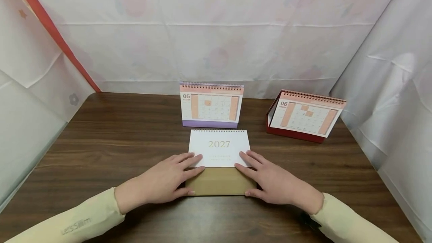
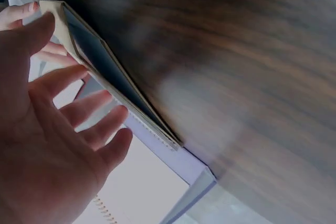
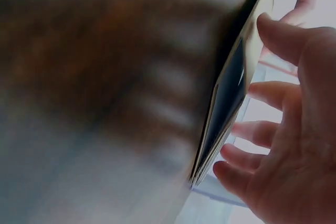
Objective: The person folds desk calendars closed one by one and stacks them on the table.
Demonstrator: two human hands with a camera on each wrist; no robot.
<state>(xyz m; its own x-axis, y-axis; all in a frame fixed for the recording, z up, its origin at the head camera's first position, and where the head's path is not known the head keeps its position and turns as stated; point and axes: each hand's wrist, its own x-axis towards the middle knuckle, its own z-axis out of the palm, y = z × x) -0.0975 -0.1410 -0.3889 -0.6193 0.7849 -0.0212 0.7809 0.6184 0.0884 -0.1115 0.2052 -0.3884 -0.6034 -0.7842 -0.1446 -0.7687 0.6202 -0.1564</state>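
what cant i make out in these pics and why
Small print below 2027 on the gold-based calendar: head view, too small and faint.
Date numbers on the purple-based calendar: head view, too small.
Dark object: head view, partly covered by the right sleeve.
Wood grain of the table: right wrist view, blurred.

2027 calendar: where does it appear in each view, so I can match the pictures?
Head: 2027 calendar just below centre.
Left wrist: calendar seen end-on, slanting from upper left to just below centre.
Right wrist: calendar end-on, right of centre, slanting towards the upper right.
Shared landmark: right hand, peeking in at upper left in left wrist, large in right wrist.
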